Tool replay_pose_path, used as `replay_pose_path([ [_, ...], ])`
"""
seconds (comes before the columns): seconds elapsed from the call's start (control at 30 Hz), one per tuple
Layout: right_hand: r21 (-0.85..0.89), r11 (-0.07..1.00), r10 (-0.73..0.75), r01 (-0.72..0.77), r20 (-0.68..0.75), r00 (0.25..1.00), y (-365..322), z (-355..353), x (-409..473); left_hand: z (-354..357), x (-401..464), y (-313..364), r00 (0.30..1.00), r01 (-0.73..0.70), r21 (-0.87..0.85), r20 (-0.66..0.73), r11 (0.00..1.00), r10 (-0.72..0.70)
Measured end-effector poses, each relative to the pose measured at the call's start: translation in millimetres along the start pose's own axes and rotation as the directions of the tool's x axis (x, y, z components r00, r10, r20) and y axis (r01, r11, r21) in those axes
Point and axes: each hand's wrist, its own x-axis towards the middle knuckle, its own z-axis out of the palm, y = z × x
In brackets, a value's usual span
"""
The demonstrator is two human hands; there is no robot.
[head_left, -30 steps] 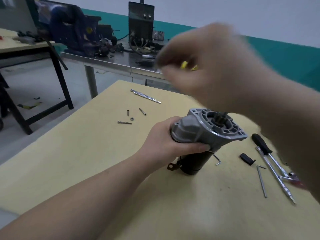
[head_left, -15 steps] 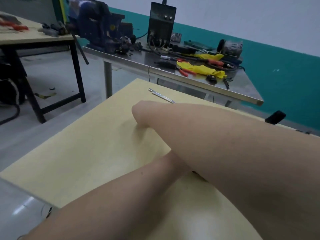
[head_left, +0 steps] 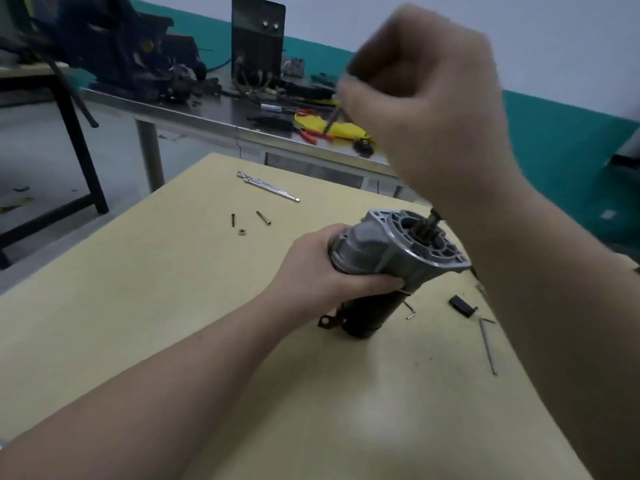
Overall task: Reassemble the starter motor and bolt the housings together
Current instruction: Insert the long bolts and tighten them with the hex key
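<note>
Head view: the starter motor (head_left: 384, 268) stands on its dark rear end on the yellow table (head_left: 138, 306), leaning slightly. Its long axis runs up and to the right, with the grey aluminium drive housing (head_left: 398, 247) on top and the pinion (head_left: 424, 226) visible inside the open flange face.

The left hand (head_left: 322, 271) grips the motor body just below the drive housing, fingers wrapped round it and thumb across the front. It steadies the unit from the left side.

The right hand (head_left: 426, 95) is raised well above the flange, curled into a fist, with a thin dark shaft (head_left: 330, 123) projecting from under its fingers. This is judged to be a long bolt or a tool shank; motion blur prevents a firm identification.

Governing relation: the flange face lies directly below and slightly toward the person from the right hand, so the right hand is the one placed to feed anything down along the motor axis. Any bolt should enter parallel to the tilted axis, not vertically.

Loose hardware lies on the table to the left of the motor: two short screws (head_left: 263, 218), a nut (head_left: 242, 232) and an extension bar (head_left: 268, 186). A long rod (head_left: 487, 346), a hex key (head_left: 409, 310) and a small black block (head_left: 462, 305) lie to the right.
</note>
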Motion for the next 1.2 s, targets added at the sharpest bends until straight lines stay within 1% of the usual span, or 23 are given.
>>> replay_pose_path([
  [0.03, 0.028, 0.997, 0.066, -0.065, -0.049, 0.997, 5, -19, -13, 0, 1, -4, 1.0, -0.018, 0.003, 0.002, 1.0, 0.018],
  [0.07, 0.032, 0.997, 0.071, -0.068, -0.101, 0.992, 19, -31, -25, 0, 2, -4, 0.999, -0.031, 0.017, 0.013, 0.999, 0.031],
  [0.1, -0.008, 0.995, 0.095, -0.096, -0.116, 0.989, 27, -43, -48, 0, 2, -5, 0.999, -0.032, 0.017, 0.02, 0.999, 0.032],
  [0.17, -0.071, 0.991, 0.097, -0.11, -0.164, 0.982, 42, -52, -87, -2, 5, -10, 0.999, -0.034, 0.004, 0.031, 0.999, 0.034],
  [0.23, -0.063, 0.993, 0.087, -0.101, -0.194, 0.977, 52, -46, -107, -4, 5, -10, 0.999, -0.018, -0.009, 0.038, 1.0, 0.018],
  [0.27, -0.031, 0.994, 0.098, -0.107, -0.212, 0.972, 55, -41, -117, -5, 5, -11, 0.999, -0.022, -0.015, 0.045, 1.0, 0.023],
  [0.4, 0.19, 0.968, 0.215, -0.166, -0.278, 0.936, 61, -30, -131, -8, 4, -18, 0.999, -0.034, -0.064, 0.037, 0.997, 0.037],
  [0.47, 0.26, 0.951, 0.242, -0.169, -0.281, 0.929, 62, -26, -131, -8, 5, -21, 1.0, -0.024, -0.142, 0.016, 0.99, 0.027],
  [0.53, 0.274, 0.948, 0.233, -0.159, -0.259, 0.937, 58, -18, -130, -5, 6, -23, 0.998, 0.05, -0.223, -0.027, 0.974, -0.058],
  [0.6, 0.216, 0.968, 0.178, -0.129, -0.227, 0.957, 57, -14, -127, -4, 9, -24, 0.987, 0.115, -0.185, -0.093, 0.976, -0.134],
  [0.67, 0.122, 0.988, 0.119, -0.095, -0.213, 0.97, 57, -13, -123, -3, 9, -26, 0.982, 0.11, -0.108, -0.138, 0.988, -0.125],
  [0.73, 0.07, 0.995, 0.086, -0.074, -0.182, 0.979, 60, -16, -122, -1, 7, -23, 0.981, 0.07, -0.067, -0.178, 0.995, -0.081],
  [0.83, 0.076, 0.995, 0.072, -0.062, -0.138, 0.988, 59, -14, -124, 3, 3, -15, 0.981, 0.008, -0.054, -0.195, 0.999, -0.018],
  [0.9, 0.07, 0.996, 0.063, -0.053, -0.153, 0.986, 58, -13, -126, 4, 3, -14, 0.982, -0.01, -0.072, -0.188, 0.997, -0.004],
  [0.97, 0.099, 0.991, 0.112, -0.095, -0.192, 0.975, 56, -10, -129, 4, 3, -15, 0.985, -0.025, -0.104, -0.171, 0.994, 0.007],
  [1.07, 0.282, 0.939, 0.275, -0.199, -0.262, 0.925, 49, -1, -132, 3, 5, -18, 0.986, -0.037, -0.13, -0.167, 0.991, 0.015],
  [1.13, 0.303, 0.931, 0.29, -0.202, -0.282, 0.915, 48, 3, -133, 3, 6, -19, 0.985, -0.041, -0.131, -0.17, 0.99, 0.018],
  [1.2, 0.26, 0.948, 0.257, -0.182, -0.29, 0.922, 49, 2, -133, 2, 7, -21, 0.985, -0.042, -0.133, -0.173, 0.99, 0.018],
])
